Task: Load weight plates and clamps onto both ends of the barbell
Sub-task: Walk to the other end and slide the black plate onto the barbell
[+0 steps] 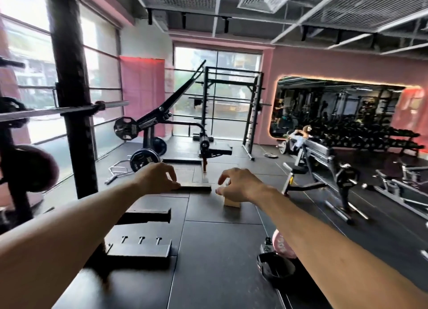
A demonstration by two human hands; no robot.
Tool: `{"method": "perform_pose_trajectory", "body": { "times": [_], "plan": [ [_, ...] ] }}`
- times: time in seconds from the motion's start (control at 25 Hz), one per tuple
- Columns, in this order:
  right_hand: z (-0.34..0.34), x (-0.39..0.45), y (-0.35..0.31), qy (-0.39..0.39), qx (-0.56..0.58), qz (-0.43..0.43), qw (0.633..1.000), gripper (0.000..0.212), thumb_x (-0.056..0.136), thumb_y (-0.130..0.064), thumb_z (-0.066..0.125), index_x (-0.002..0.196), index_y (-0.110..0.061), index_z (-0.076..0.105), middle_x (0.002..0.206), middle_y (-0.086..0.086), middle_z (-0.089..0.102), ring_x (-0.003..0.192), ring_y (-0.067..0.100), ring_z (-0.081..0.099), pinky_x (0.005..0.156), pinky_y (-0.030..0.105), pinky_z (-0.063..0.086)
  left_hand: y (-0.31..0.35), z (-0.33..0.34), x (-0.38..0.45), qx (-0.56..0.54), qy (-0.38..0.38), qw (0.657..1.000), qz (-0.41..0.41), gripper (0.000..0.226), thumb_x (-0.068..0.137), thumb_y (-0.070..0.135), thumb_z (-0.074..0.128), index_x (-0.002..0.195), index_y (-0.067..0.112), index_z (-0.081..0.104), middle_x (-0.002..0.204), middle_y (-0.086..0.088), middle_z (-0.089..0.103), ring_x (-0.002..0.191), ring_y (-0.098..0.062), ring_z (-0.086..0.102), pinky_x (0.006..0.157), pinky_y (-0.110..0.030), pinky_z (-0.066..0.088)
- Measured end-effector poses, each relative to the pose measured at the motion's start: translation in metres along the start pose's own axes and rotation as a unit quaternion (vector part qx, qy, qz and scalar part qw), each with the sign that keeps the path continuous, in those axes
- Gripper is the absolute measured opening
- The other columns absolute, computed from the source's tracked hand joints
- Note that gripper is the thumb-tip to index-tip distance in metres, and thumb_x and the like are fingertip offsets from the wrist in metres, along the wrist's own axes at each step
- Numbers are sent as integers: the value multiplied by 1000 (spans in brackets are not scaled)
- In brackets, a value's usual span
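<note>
Fingers (170, 173) of the left hand (154, 178) and of the right hand (236, 183) are loosely curled and hold nothing, stretched over open black floor mats (215, 251). Far left, the barbell (69, 110) rests on the rack upright (69, 88), its sleeve end bare. A pink weight plate (281, 245) lies near right.

A single wide-angle head camera is looking forward and slightly down across a gym floor (220, 251), bending straight lines near the edges. Both forearms are reaching in from the lower corners, so the hands, left (157, 178) and right (238, 185), are sitting close at mid-frame. A rack upright (69, 88) is looming near at the upper left; the mirror (335, 109) is lying far off at the right.
</note>
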State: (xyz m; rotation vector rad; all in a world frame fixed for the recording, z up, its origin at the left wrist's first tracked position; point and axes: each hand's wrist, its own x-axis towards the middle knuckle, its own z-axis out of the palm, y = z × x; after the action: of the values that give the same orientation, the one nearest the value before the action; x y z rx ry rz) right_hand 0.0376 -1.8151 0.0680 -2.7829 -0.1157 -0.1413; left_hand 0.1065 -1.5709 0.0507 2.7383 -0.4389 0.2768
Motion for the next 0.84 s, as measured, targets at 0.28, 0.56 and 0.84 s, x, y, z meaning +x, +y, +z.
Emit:
{"method": "perform_pose_trajectory", "body": {
  "times": [0.28, 0.56, 0.84],
  "plan": [
    [-29, 206, 75, 10, 1, -23, 1000, 30, 86, -37, 69, 113, -26, 69, 119, 3, 67, 101, 20, 60, 80, 25, 42, -30, 44, 199, -32, -7, 999, -24, 14, 80, 41, 80, 83, 31, 71, 91, 2, 73, 85, -17, 66, 73, -24, 48],
    [-37, 419, 151, 19, 22, -16, 999, 22, 83, -38, 71, 102, -29, 70, 101, -3, 63, 92, 16, 57, 76, 24, 40, -36, 75, 418, -41, -6, 999, -13, 18, 80, 39, 80, 71, 36, 64, 95, -1, 73, 91, -21, 69, 85, -34, 57],
    [-5, 642, 213, -12, 23, -82, 996, 27, 82, -39, 71, 106, -27, 72, 112, 2, 68, 98, 18, 61, 80, 25, 47, -73, 133, 610, -10, 10, 999, -52, 11, 82, 39, 78, 82, 34, 68, 77, 14, 65, 73, -7, 63, 63, -22, 48]
  ]
}}
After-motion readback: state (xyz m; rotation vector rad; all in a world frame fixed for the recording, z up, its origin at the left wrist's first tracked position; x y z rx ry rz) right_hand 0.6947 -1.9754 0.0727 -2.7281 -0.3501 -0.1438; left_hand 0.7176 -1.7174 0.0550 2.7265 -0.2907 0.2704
